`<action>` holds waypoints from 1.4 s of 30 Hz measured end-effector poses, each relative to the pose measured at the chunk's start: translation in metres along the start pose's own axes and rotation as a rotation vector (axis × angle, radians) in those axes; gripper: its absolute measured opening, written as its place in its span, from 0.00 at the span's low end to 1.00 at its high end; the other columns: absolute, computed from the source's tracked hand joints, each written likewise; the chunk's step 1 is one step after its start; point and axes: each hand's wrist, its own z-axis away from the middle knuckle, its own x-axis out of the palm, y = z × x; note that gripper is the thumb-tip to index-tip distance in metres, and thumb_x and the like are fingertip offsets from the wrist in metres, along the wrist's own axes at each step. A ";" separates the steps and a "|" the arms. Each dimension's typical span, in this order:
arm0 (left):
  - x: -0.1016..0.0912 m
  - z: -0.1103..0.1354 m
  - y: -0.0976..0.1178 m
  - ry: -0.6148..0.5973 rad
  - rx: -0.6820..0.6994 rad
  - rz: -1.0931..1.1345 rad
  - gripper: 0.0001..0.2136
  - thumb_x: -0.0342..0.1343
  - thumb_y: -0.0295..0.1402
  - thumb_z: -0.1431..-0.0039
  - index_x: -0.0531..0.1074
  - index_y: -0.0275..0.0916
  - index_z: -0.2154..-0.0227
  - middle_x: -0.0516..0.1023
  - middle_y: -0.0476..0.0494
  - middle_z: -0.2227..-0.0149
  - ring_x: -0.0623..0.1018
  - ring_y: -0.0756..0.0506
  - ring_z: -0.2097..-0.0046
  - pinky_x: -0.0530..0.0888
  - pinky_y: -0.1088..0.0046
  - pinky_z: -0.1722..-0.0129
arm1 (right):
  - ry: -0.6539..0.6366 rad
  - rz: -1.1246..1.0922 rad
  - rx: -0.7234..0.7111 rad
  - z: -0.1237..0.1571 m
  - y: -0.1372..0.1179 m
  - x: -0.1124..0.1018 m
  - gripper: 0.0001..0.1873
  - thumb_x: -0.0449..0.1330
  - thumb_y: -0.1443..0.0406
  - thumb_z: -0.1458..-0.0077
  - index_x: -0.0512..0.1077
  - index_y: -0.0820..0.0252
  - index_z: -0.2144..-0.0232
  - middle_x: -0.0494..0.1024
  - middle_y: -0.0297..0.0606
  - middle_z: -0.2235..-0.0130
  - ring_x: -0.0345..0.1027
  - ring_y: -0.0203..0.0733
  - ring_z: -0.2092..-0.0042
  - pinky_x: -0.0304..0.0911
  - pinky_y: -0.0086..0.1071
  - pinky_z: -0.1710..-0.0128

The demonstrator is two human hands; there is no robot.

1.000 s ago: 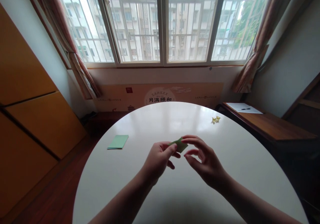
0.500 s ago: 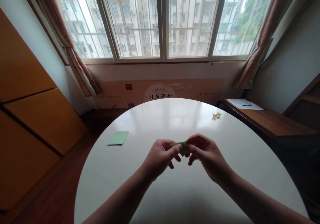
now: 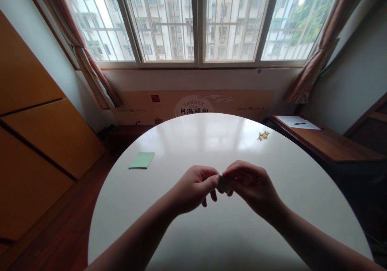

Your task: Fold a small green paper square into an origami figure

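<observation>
Between my two hands, above the white round table (image 3: pixel 187 238), is a small folded piece of green paper (image 3: pixel 223 185). My left hand (image 3: pixel 198 184) pinches its left side between thumb and forefinger. From the other side, my right hand (image 3: pixel 249 182) grips it with closed fingers. Most of the paper is covered by the fingers, so its folded form cannot be made out. To the left on the tabletop lies a stack of light green paper squares (image 3: pixel 142 160). Small yellow folded paper pieces (image 3: pixel 263 135) sit near the far right edge.
A brown side table (image 3: pixel 335 144) at the right carries a white sheet (image 3: pixel 298 122) with a black pen (image 3: pixel 300 123) on it. A printed box (image 3: pixel 136 101) stands under the window. An orange-brown cabinet (image 3: pixel 45 142) is at the left.
My fingers have closed further over the green paper, and its pointed left part no longer shows. My right hand has turned slightly inward. The view has tilted down a little.
</observation>
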 end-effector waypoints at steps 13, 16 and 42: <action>-0.004 0.001 0.001 -0.067 0.010 0.119 0.15 0.52 0.42 0.37 0.74 0.33 0.67 0.73 0.44 0.71 0.76 0.49 0.73 0.69 0.81 0.84 | -0.092 0.057 -0.037 -0.001 -0.002 -0.009 0.07 0.70 0.67 0.46 0.83 0.53 0.63 0.76 0.38 0.64 0.76 0.41 0.69 0.78 0.34 0.76; -0.004 0.002 0.001 -0.071 0.032 0.092 0.16 0.53 0.43 0.38 0.73 0.33 0.68 0.73 0.44 0.70 0.75 0.49 0.73 0.69 0.81 0.83 | -0.090 0.076 -0.041 -0.001 -0.005 -0.007 0.07 0.70 0.67 0.47 0.83 0.53 0.63 0.76 0.38 0.65 0.76 0.40 0.70 0.77 0.34 0.76; -0.010 -0.001 -0.001 0.022 -0.084 0.032 0.13 0.57 0.41 0.39 0.73 0.34 0.68 0.75 0.47 0.73 0.74 0.52 0.80 0.69 0.80 0.84 | -0.033 -0.021 0.413 -0.005 0.000 -0.005 0.15 0.70 0.55 0.49 0.79 0.61 0.67 0.80 0.39 0.72 0.73 0.39 0.74 0.66 0.25 0.84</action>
